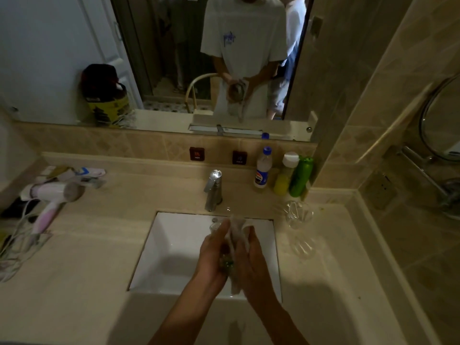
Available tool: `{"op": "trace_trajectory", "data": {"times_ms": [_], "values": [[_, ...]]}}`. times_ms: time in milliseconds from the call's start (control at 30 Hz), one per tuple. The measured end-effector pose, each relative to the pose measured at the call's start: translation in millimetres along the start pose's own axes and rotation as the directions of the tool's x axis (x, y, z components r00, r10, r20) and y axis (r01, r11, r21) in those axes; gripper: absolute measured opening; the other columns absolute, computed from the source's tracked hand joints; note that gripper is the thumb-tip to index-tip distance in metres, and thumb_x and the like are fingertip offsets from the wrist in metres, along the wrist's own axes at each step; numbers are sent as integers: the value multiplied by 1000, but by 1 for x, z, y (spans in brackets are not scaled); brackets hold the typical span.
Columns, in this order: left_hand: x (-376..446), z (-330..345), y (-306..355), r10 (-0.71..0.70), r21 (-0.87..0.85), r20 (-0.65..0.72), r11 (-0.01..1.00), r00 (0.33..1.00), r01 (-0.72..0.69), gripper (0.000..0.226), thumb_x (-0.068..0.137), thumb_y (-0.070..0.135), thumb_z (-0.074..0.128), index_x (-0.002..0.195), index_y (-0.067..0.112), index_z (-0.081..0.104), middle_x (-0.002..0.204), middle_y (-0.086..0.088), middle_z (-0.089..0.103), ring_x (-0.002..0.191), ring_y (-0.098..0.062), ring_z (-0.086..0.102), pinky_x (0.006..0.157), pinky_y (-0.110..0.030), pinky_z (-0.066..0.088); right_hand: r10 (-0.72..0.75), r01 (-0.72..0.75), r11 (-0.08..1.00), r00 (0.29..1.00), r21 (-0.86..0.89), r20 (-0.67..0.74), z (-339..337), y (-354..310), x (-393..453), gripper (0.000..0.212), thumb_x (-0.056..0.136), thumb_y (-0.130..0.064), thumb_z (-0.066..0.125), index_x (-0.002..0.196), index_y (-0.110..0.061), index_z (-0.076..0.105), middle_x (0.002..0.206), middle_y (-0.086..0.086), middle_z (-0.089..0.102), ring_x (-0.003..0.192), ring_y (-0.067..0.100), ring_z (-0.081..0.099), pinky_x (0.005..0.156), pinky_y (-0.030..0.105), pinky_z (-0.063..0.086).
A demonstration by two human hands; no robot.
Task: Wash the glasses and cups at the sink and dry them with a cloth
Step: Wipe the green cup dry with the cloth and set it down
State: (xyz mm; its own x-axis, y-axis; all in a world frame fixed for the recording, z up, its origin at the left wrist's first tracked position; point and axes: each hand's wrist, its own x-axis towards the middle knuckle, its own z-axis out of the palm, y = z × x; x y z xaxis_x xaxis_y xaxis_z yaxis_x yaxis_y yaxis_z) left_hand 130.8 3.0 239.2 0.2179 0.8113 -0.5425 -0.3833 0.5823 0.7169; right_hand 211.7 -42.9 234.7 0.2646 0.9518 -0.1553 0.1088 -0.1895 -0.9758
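over the white square sink basin [174, 245], left hand [214, 255] curls round a clear glass [217, 226]; right hand [251, 260] presses a white cloth [237, 235] against it. chrome faucet [213, 190] just behind; two clear glasses [297, 214] on the beige counter [74, 282], right.

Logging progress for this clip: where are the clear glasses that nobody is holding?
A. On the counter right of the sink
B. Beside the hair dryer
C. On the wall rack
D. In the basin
A: two glasses, one and another, stand on the counter right of the sink, near the bottles.
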Motion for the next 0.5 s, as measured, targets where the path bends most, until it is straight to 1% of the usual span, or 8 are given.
{"op": "trace_trajectory", "data": {"times_ms": [67, 100, 167, 267, 300, 367, 433, 500], "values": [[-4, -4, 1, 25, 77, 81, 997, 996, -31, 48, 84, 48, 65, 103, 5, 71, 88, -16, 73, 80, -28, 71, 67, -34, 57, 121, -122, 991, 992, 51, 25, -11, -12, 14, 44, 88, -71, 33, 108, -41, 57, 104, 0, 73, 87, 13, 72, 79, 36, 60], [-7, -5, 2, 49, 83, 113, 995, 992, -59, 47, 87, 49, 61, 104, 6, 72, 94, -19, 69, 85, -29, 68, 70, -35, 56, 185, -189, 976, 982, 111, 46, -18, -17, 20, 60, 85, -77, 32, 109, -32, 63, 102, 8, 74, 88, 22, 73, 80, 43, 60], [-10, -6, 2, 80, 39, 164, 995, 983, -88, 47, 87, 51, 58, 104, 10, 74, 102, -21, 64, 92, -31, 64, 82, -40, 55, 212, -224, 954, 974, 198, 76, -28, -33, 27, 73, 87, -76, 33, 104, -16, 71, 96, 14, 75, 89, 28, 73, 82, 43, 60], [-11, 1, 0, 45, 7, 141, 999, 989, -46, 55, 86, 52, 57, 116, 7, 68, 112, -23, 71, 101, -36, 69, 83, -43, 57, 222, -233, 964, 971, 132, 92, -29, -39, 30, 82, 72, -90, 33, 98, -21, 70, 82, -1, 74, 83, 21, 70, 73, 39, 57], [-11, 3, 0, 57, 8, 124, 998, 991, -59, 58, 86, 53, 58, 120, 7, 63, 112, -22, 71, 100, -34, 72, 77, -41, 59, 202, -209, 974, 976, 91, 83, -27, -37, 28, 83, 64, -94, 34, 101, -28, 67, 84, -7, 72, 82, 14, 67, 66, 33, 54], [-7, 5, 0, 83, -17, 49, 996, 995, -82, 64, 80, 57, 72, 122, 12, 55, 111, -21, 68, 96, -33, 72, 71, -41, 60, 59, -59, 998, 998, 5, 28, -18, -23, 19, 60, 75, -81, 38, 104, -33, 61, 79, -16, 72, 69, -2, 66, 55, 19, 50], [-2, 0, 0, 94, -26, 1, 995, 996, -94, 74, 64, 60, 84, 111, 8, 61, 99, -22, 67, 86, -31, 73, 70, -41, 60, -58, 58, 998, 998, -28, -14, -5, -4, 5, 43, 92, -58, 40, 122, -32, 55, 93, -15, 73, 82, -2, 70, 65, 18, 55], [-1, -1, 1, 93, -27, 10, 995, 996, -93, 75, 62, 59, 84, 110, 3, 67, 100, -25, 70, 90, -35, 73, 79, -45, 59, -125, 124, 992, 991, -26, -38, 4, 9, -6, 48, 96, -57, 39, 139, -34, 43, 116, -15, 67, 106, -1, 65, 85, 21, 56]]}}
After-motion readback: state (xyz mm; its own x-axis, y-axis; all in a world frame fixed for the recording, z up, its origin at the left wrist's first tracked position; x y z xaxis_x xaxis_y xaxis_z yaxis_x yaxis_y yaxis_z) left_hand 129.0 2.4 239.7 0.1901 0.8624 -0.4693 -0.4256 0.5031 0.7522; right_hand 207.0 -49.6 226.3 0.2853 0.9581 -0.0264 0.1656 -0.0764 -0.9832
